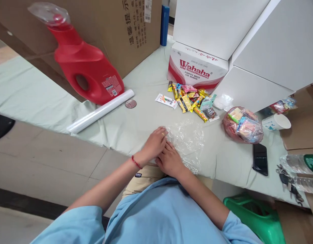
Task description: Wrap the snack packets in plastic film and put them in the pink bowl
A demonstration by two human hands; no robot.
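A crumpled sheet of clear plastic film (190, 139) lies on the cloth-covered table in front of me. At its left edge my left hand (156, 144) is closed, fingers curled on the film. My right hand (171, 161) lies just below and against it, its fingers bent together on the same edge. The fingertips and thumbs are partly hidden, so the exact grip is hard to see. Beyond the film is a pile of small wrapped snacks (190, 96), with a white snack packet (166, 101) to its left.
A white roll (102, 112) and a round disc (130, 103) lie left, beside a red jug (87, 64). Behind the snacks stands a Wahaha box (197, 66). To the right are a filled bowl (229, 130), a paper cup (275, 122), a phone (260, 159) and keys (288, 179).
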